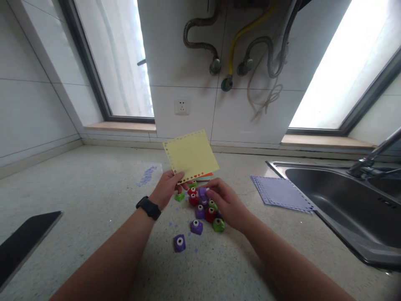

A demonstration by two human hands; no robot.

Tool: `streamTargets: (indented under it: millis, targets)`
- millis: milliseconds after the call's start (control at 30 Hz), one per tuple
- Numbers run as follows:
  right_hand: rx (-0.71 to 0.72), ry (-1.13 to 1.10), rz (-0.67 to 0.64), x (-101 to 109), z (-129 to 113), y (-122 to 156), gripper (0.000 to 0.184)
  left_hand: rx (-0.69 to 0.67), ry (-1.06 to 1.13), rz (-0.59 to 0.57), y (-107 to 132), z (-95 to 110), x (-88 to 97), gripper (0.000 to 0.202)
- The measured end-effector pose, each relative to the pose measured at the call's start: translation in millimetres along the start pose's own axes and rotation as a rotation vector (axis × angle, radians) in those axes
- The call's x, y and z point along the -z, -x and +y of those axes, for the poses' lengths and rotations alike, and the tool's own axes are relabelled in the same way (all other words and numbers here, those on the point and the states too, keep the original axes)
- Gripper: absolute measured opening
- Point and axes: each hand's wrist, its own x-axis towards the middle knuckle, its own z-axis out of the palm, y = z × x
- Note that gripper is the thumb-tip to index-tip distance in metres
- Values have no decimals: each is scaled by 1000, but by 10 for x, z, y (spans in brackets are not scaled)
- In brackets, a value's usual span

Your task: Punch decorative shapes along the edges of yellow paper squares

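The yellow sheet point(191, 154), thin, smooth and rectangular, is held tilted above the middle of the counter point(103, 184), toward its back edge, with small cut-out shapes, hearts and stars among those along its lower margin, bordering at least three sides. The left hand point(166, 187) has its grip pinched on the sheet's near left corner, thumb on top; a black watch point(148, 207) circles the wrist. The right hand point(228, 205) curls its fingers at a blocky purple punch point(202, 192); whether that grip is pressed tight on it I cannot tell. Glossy red, green and purple punches point(199, 211) crowd beneath and between the hands, several with round white tops bearing dark shapes, and two purple ones sit apart toward the counter's near edge. The yellow sheet hides part of a few coloured sheets point(205, 176), and the right hand covers some of the cluster. The counter is pale and speckled, strewn with violet scraps point(146, 176) left of the sheet. At the right, lavender sheets point(283, 193) with punched borders overlap the rim of a dull metal sink point(316, 179). A flat dark slab point(29, 236) lies toward the counter's left edge, and ribbed hoses point(200, 44) hang on the tiled wall behind.
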Motion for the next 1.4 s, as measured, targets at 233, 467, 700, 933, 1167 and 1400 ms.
streamTargets:
  millis: [233, 467, 700, 933, 1167, 1400]
  targets:
    - [-26, -426, 321, 409, 73, -87, 38, 24, -73, -61, 41, 41, -4, 30]
    - [-41, -293, 185, 571, 128, -72, 33, -16, -236, -165, 78, 80, 43, 29]
    - [-152, -223, 114, 546, 49, -51, 44, -20, -411, -206, 89, 80, 102, 30]
    - [228, 401, 414, 566, 82, -48, 38, -214, -456, 25, 83, 145, 32, 32]
    - [526, 817, 247, 504, 74, -3, 25, 83, -4, -407, 219, 36, -177, 83]
    - [583, 920, -19, 491, 45, 30, 33, 249, 257, -123, 242, -14, -267, 59]
